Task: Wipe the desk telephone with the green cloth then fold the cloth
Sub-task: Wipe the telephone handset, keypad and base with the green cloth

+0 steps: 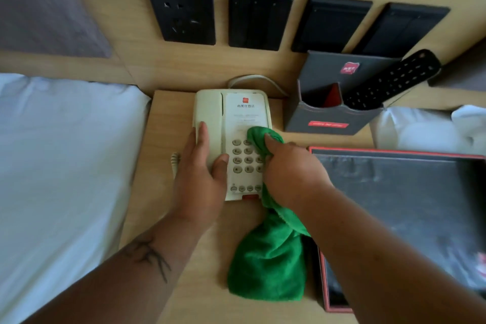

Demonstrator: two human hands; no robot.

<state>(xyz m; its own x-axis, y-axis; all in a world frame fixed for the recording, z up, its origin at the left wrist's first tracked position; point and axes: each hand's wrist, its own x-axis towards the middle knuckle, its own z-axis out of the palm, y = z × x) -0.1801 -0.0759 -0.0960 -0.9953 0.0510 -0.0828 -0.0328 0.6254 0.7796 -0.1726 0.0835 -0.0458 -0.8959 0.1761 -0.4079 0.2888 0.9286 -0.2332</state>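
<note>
A cream desk telephone (243,110) lies on a wooden bedside table (168,118), its handset on the left and keypad on the right. My left hand (200,179) grips the lower part of the handset, thumb beside the keypad. My right hand (292,171) holds the green cloth (268,268) bunched, pressing its top end onto the right side of the keypad. The rest of the cloth hangs down under my right wrist onto the table in front of the phone.
A grey holder (328,121) with a black remote control (391,81) stands right of the phone. A black tray with red rim (394,152) fills the right side. White bedding (52,166) lies left. Black sockets and switches (181,13) line the wall panel behind.
</note>
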